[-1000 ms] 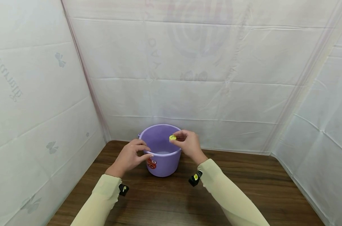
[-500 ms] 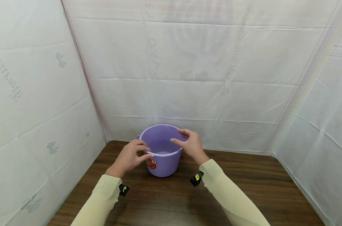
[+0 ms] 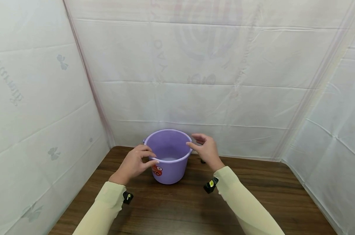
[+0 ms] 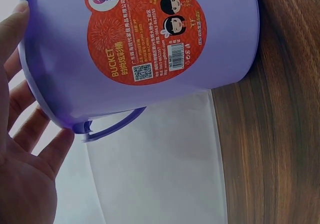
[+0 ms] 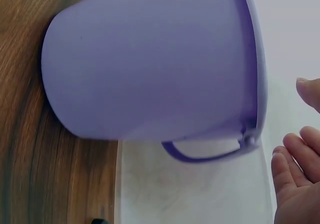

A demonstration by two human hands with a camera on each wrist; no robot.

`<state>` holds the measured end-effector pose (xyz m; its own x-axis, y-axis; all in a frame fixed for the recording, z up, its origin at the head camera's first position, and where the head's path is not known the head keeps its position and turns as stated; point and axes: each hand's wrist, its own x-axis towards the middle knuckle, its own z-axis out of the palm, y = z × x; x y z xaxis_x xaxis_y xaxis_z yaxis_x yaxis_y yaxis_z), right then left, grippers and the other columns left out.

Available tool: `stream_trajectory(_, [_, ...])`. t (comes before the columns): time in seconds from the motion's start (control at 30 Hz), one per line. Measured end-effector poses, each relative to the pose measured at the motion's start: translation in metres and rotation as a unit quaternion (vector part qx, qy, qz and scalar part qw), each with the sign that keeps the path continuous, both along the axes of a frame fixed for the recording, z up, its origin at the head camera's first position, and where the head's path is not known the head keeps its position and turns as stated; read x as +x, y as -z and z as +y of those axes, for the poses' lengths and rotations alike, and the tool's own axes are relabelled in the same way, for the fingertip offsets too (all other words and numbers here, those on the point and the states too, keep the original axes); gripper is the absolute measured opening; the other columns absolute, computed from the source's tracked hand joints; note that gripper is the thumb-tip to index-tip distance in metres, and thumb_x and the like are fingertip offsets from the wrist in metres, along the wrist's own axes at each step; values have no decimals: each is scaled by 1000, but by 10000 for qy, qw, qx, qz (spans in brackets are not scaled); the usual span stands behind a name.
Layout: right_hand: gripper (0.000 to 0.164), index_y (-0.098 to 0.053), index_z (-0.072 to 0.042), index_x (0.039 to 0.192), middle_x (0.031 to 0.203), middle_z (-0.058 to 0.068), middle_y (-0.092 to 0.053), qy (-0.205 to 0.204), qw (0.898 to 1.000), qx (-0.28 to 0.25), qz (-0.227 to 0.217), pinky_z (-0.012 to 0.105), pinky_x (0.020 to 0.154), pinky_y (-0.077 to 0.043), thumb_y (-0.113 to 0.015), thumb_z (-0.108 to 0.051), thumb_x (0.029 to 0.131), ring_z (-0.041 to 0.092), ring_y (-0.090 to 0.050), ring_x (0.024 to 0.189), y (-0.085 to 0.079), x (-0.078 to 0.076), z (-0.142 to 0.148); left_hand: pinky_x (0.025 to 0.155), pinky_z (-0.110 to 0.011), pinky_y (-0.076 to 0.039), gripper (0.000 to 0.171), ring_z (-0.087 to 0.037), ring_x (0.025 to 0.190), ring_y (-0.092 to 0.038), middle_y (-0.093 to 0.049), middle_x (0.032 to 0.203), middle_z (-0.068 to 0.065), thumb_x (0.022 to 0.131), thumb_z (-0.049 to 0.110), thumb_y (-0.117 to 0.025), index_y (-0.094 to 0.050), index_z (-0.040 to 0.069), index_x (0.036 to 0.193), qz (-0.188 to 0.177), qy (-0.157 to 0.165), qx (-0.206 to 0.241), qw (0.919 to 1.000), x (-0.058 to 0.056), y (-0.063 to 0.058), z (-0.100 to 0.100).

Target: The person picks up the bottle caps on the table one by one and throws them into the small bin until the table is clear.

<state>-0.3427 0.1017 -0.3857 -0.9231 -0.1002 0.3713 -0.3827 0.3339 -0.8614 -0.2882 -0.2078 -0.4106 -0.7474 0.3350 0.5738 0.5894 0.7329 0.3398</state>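
A purple bucket (image 3: 168,173) stands upright on the table, its open mouth facing up. Its red label (image 4: 140,33) shows large in the left wrist view. My left hand (image 3: 135,163) holds the rim at the near left, fingers over the edge and thumb at the front. Just right of the rim, my right hand (image 3: 207,150) is raised with thumb and fingers apart and nothing between them. In the right wrist view, the fingers (image 5: 302,154) sit off the mouth of the bucket. The near wall hides part of the bucket's floor.
The brown wooden table (image 3: 171,212) meets a white sheet wall (image 3: 200,107) close behind the bucket. Further sheets rise at the left (image 3: 42,130) and right. A small black object (image 3: 202,161) lies behind my right hand. The bucket's handle (image 4: 117,126) hangs at its far side.
The small round yellow thing pinched in my right hand a second ago left the fingers and is out of sight. That hand has spread and moved right; the left hand stays put.
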Motion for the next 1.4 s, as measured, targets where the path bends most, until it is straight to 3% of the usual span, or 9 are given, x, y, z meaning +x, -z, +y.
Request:
stream_trajectory(0.3, [43,-72,-5,121,126,16,-72,294,9994,-174,26,46,104,-54,-86,-24,85,34,-67,120,11,-6,22,89,-42,-56,16,-16,102,-62,-68,100,7,80,32,-89,-81,23,90,14,-7,20,10000,0,2,0])
stream_trajectory(0.53, [42,-73,-4,120,125,19,-71,495,9987,-106,16,47,104,-54,-85,-26,86,38,-66,121,24,-11,36,88,-40,-55,16,-15,100,-62,-69,98,7,80,33,-89,-80,23,89,263,77,20,9996,-2,2,-1])
stream_trajectory(1.0, [35,-74,4,113,118,28,-71,1042,9942,268,-85,52,96,-55,-84,-16,85,40,-69,109,80,-27,50,89,-40,-55,17,-16,101,-62,-69,99,6,80,33,-89,-81,21,89,219,109,8,9997,-3,2,-1])
stream_trajectory(1.4, [40,-75,1,112,110,19,-76,1434,9860,729,-433,50,95,-55,-88,-21,81,35,-71,106,117,-33,52,88,-40,-55,17,-16,101,-62,-69,99,6,80,33,-89,-81,22,90,177,94,60,9998,-3,3,1])
